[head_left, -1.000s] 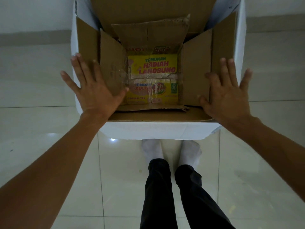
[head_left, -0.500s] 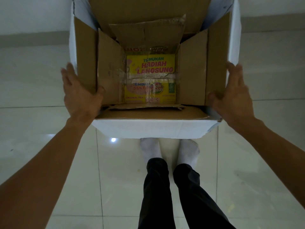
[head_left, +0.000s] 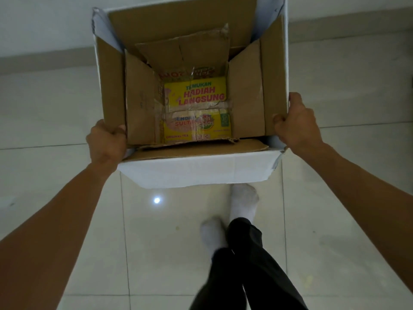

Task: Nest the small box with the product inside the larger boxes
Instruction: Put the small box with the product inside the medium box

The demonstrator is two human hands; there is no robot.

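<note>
A large open cardboard box, white outside and brown inside, is held up above the floor. Inside it sits a smaller brown box with its flaps standing open. At the bottom of that one lies a yellow tea box with red print and clear tape across it. My left hand grips the large box's left wall near the front corner, thumb over the edge. My right hand grips the right wall the same way.
Pale glossy floor tiles spread all around, with a light reflection below the box. My legs in dark trousers and white socks are under the box, mid-step. A wall base runs along the back.
My hands went from lying flat on the box's top edges to gripping its side walls. The box has risen and my feet have shifted apart.
</note>
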